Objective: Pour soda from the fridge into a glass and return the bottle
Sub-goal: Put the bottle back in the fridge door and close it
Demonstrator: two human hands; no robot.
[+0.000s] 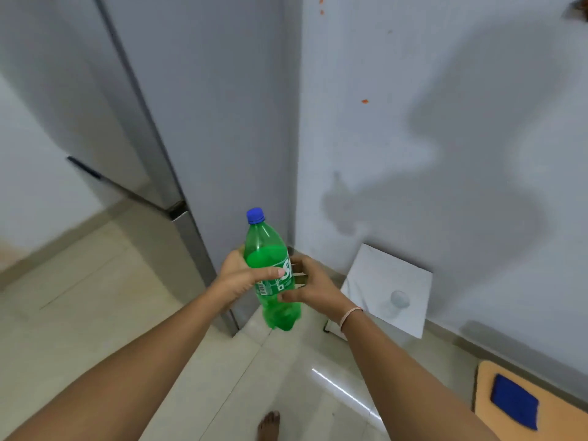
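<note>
A green soda bottle with a blue cap on is held upright in front of me, partly filled. My left hand grips its left side around the label. My right hand wraps its right side at the same height. A clear glass stands on a small white table to the right, below the bottle and against the wall. The grey fridge rises just behind the bottle, and its doors look closed.
A white wall runs along the right. An orange mat with a blue cloth lies at the bottom right. Pale floor tiles spread below, and my bare foot shows at the bottom edge.
</note>
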